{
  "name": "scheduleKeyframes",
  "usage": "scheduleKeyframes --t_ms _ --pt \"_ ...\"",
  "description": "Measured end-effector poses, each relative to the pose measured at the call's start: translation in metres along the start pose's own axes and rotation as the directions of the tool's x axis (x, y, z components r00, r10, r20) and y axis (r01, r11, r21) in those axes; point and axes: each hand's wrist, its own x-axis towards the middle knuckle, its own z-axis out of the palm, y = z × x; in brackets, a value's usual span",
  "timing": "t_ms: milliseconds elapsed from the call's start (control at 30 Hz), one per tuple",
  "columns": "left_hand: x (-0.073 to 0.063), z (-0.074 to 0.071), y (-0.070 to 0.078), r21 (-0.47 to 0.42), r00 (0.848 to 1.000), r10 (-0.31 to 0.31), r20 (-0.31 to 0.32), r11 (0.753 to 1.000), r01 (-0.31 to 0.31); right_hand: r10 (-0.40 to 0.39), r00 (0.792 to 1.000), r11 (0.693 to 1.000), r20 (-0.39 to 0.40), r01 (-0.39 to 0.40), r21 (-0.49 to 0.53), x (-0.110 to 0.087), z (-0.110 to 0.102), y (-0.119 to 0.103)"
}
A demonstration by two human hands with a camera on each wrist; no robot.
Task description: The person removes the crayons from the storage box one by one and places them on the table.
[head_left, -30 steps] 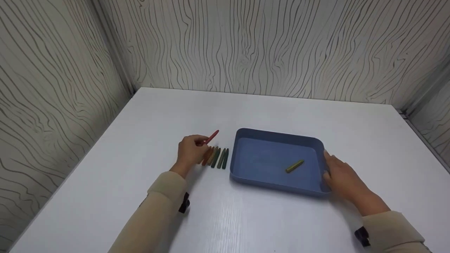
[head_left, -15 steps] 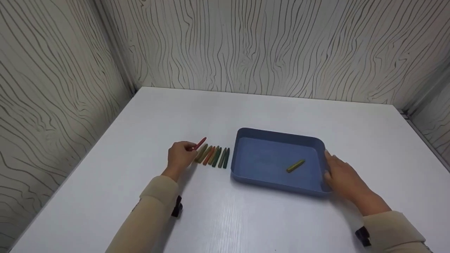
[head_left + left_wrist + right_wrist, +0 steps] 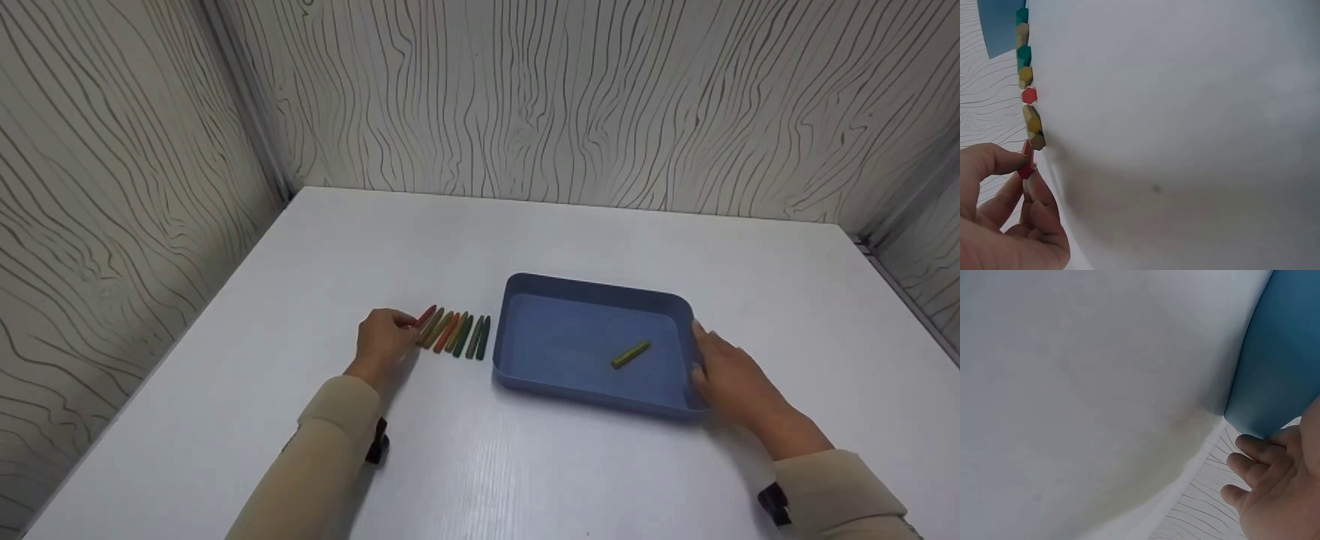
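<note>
At the left end of a row of crayons, my left hand (image 3: pixel 384 341) pinches a red crayon (image 3: pixel 1027 160) between thumb and fingers. Its pointed end leans away from me, close beside the olive crayon (image 3: pixel 430 328). The row (image 3: pixel 463 335) also holds orange, yellowish and green crayons, lying side by side on the white table. My right hand (image 3: pixel 739 386) holds the right wall of a blue tray (image 3: pixel 592 401), thumb at the rim. In the right wrist view the other fingers (image 3: pixel 1249 468) are loosely bent by the tray's outer wall.
One olive-yellow crayon (image 3: pixel 631 353) lies in the right part of the tray. The tray's left wall stands just right of the row's dark green crayon (image 3: pixel 484 337). Wood-patterned panels (image 3: pixel 525 97) rise behind and left of the white table (image 3: pixel 480 465).
My left hand has moved left with the red crayon, from over the row to its left end, and lowered it beside the olive one. My right hand and the tray stay put.
</note>
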Motion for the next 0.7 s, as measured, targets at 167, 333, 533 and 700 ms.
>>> scheduleKeyframes --t_ms 167,333,533,700 --pt "-0.0001 -0.0010 -0.0011 0.003 1.000 0.005 0.016 1.000 -0.005 0.004 1.000 1.000 0.003 -0.004 0.003 0.0000 -0.0005 -0.0003" --pt "-0.0001 -0.0026 -0.0013 0.004 1.000 0.001 0.021 1.000 -0.001 0.008 1.000 1.000 0.009 -0.008 0.008 0.0007 -0.0010 -0.0007" --pt "0.0014 -0.0022 0.0005 0.000 0.999 -0.019 0.028 1.000 0.019 0.007 1.000 1.000 0.006 -0.007 0.003 0.0012 -0.0008 -0.0002" --pt "0.0021 0.0002 0.0019 0.019 0.999 -0.027 0.040 0.999 0.026 -0.006 1.000 1.000 -0.002 0.006 0.003 0.0004 0.0005 0.0010"
